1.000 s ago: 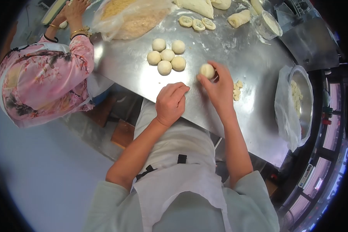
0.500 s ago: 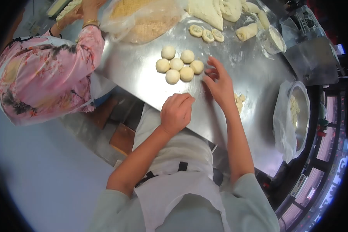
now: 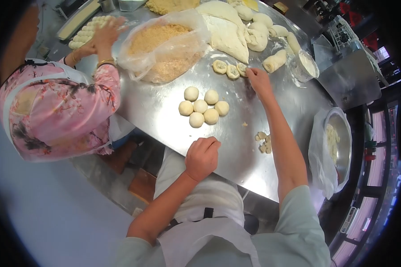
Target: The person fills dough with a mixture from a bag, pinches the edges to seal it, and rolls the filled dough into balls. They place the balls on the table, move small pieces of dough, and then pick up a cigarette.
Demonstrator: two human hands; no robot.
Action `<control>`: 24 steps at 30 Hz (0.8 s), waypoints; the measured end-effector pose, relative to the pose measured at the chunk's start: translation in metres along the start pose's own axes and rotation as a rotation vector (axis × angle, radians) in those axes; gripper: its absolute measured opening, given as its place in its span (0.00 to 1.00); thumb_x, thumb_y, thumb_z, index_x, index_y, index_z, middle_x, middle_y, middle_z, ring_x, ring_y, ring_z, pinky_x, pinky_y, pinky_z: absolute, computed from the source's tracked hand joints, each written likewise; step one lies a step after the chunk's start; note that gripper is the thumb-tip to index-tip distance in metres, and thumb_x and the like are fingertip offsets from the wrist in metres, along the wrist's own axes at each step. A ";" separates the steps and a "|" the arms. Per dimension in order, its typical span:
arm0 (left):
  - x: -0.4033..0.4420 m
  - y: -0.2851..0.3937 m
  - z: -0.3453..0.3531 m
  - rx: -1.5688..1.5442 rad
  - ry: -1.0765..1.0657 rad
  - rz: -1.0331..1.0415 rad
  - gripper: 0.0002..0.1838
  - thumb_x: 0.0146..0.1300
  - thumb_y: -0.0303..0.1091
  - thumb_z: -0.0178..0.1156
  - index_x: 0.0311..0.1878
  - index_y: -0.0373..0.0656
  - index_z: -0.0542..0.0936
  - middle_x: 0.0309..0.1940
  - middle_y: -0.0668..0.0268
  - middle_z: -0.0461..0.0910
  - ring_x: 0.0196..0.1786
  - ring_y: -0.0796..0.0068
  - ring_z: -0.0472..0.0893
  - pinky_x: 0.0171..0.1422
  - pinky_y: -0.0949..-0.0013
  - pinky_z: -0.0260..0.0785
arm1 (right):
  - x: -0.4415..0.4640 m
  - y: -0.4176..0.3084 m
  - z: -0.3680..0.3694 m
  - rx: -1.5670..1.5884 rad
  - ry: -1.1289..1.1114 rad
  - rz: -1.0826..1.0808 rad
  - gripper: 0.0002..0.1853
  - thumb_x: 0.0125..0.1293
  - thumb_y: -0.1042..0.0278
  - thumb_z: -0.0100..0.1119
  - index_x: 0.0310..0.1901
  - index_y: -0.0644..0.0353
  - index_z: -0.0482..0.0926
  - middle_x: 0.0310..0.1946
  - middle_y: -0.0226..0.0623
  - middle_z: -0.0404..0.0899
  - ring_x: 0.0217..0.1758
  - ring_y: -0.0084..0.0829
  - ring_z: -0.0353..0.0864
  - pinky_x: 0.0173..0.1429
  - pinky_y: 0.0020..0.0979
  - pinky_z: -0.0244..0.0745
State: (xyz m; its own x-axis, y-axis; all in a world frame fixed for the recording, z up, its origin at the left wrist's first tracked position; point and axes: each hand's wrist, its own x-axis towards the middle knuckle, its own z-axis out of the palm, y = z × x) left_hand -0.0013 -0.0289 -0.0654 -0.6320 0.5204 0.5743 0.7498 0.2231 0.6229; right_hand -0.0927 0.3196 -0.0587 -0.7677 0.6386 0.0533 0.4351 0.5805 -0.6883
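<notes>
Right hand (image 3: 259, 81): stretched far across the steel table (image 3: 156, 120), gone from beside the dough balls (image 3: 200, 106) and now up at the row of filled dough pieces (image 3: 232, 71); fingers drawn close together at the edge of the rightmost piece, apparently touching, though impossible to make out if pinched or merely brushed

Left hand (image 3: 202, 155): curled into a loose fist near the table's front edge, much as a second ago, with nothing visible in hold

Dough balls: grown from six to seven within the last second, gathered in a cluster on the metal in front of the left hand, the newest set at the right side

Filled dough pieces: three in a short row near the large dough sheet (image 3: 223, 35), cut faces up; judging by the reach, now at the centre of the work, with one ball seemingly finished

Dough scraps (image 3: 265, 143): scattered beside the right forearm, untouched

Co-worker (image 3: 71, 109): pictured at left in a pink floral top, hands near rows of shaped dough (image 3: 91, 30)
</notes>
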 end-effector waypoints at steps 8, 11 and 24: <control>0.001 -0.002 -0.002 -0.052 -0.028 -0.020 0.11 0.54 0.19 0.63 0.41 0.40 0.86 0.41 0.66 0.84 0.38 0.65 0.81 0.43 0.63 0.73 | -0.001 -0.006 0.022 0.273 0.185 -0.041 0.18 0.59 0.63 0.76 0.43 0.63 0.77 0.33 0.33 0.81 0.34 0.28 0.80 0.42 0.33 0.75; 0.004 -0.002 -0.007 -0.288 -0.051 -0.170 0.13 0.59 0.17 0.62 0.45 0.40 0.87 0.43 0.64 0.86 0.41 0.67 0.83 0.48 0.63 0.75 | -0.016 0.004 0.023 0.571 0.353 0.004 0.17 0.62 0.69 0.75 0.46 0.61 0.76 0.36 0.28 0.81 0.35 0.23 0.78 0.43 0.27 0.74; 0.119 -0.063 -0.067 -1.739 0.174 -1.006 0.25 0.86 0.46 0.46 0.73 0.36 0.68 0.68 0.53 0.74 0.72 0.62 0.74 0.79 0.55 0.65 | -0.086 -0.213 0.014 0.471 -0.736 -0.423 0.10 0.69 0.74 0.69 0.50 0.59 0.82 0.50 0.33 0.86 0.53 0.23 0.84 0.60 0.29 0.79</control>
State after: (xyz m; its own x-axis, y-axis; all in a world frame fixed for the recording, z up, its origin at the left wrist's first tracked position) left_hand -0.1367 -0.0364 -0.0004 -0.7123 0.6484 -0.2685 -0.6968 -0.6074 0.3815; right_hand -0.1254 0.1340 0.0733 -0.9894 -0.1452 0.0068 -0.0543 0.3255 -0.9440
